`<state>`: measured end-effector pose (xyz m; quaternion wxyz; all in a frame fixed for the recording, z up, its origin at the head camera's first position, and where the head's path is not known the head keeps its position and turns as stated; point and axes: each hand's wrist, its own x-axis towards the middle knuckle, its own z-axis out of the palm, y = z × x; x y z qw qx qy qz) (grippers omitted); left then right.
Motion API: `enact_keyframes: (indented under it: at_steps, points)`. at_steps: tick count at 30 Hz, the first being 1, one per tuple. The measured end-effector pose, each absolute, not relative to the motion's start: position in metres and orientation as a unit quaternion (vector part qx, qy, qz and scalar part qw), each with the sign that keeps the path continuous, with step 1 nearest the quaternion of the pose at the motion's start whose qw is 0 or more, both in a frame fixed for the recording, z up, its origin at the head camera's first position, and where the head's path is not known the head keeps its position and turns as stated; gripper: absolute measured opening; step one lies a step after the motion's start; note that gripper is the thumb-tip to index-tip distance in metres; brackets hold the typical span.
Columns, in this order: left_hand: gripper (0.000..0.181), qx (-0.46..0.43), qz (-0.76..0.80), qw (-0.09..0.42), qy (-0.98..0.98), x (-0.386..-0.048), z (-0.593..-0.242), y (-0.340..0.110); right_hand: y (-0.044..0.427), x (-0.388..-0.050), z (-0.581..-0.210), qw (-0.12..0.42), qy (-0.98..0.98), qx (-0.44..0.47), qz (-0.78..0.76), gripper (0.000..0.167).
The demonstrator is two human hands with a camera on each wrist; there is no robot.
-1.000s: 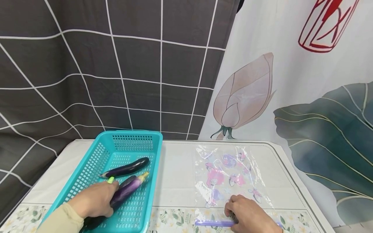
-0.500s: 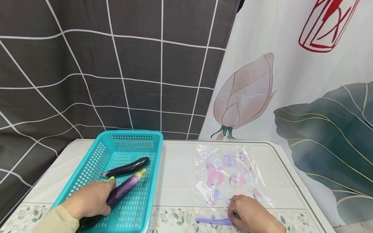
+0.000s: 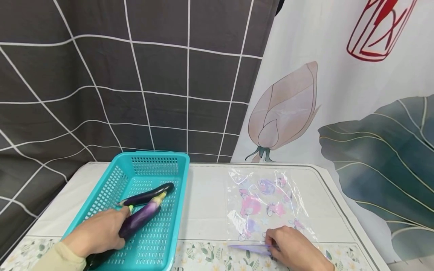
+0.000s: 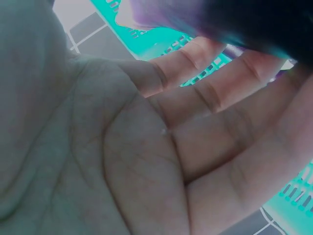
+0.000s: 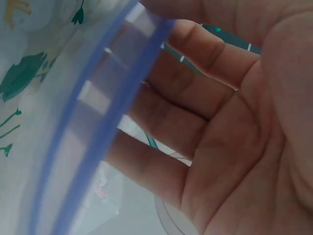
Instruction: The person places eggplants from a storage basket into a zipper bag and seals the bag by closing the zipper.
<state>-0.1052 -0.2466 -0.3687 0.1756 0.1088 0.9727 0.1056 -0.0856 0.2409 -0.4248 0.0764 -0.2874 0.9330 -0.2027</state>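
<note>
In the head view my left hand [image 3: 98,231] is inside the turquoise basket [image 3: 184,180], gripping a purple eggplant [image 3: 142,218] with a pale stem end. That eggplant slants up and right; a dark end [image 3: 100,259] shows below the hand. Behind it lies a darker eggplant [image 3: 147,195]. A small bright green tip [image 3: 130,208] peeks out by my fingers; what it belongs to is hidden. On the right, my right hand [image 3: 293,246] pinches the purple zip edge of a clear printed zip bag [image 3: 251,205]. The right wrist view shows its two purple zip strips [image 5: 105,117] apart.
The bag lies flat on a white tablecloth [image 3: 207,203] with a floral front band. A dark gridded curtain [image 3: 162,75] and a white printed curtain [image 3: 234,154] hang behind the table. The basket's perforated walls surround the eggplants.
The left hand has shifted slightly left and down, and the gripped eggplant's stem end has swung up and left. My right hand has raised the bag's zip edge a little, and the strips have parted.
</note>
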Motion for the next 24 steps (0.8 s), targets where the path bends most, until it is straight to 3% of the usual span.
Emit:
enact_keyframes:
  at_steps: [4,12,24]
  points:
    - [0.063,0.101,0.104,0.170,0.975,-0.1030,-0.3672,-0.2485,0.2386,-0.0857,-0.4241,0.045,0.937,-0.282,-0.200,0.025]
    - [0.079,0.095,0.100,0.169,0.976,-0.1032,-0.3670,-0.2538,0.2367,-0.0875,-0.4283,-0.084,0.925,-0.320,-0.188,0.038]
    - [0.075,0.106,0.094,0.118,0.983,-0.0975,-0.3615,-0.2566,0.2384,-0.0884,-0.4241,-0.055,0.923,-0.326,-0.197,0.022]
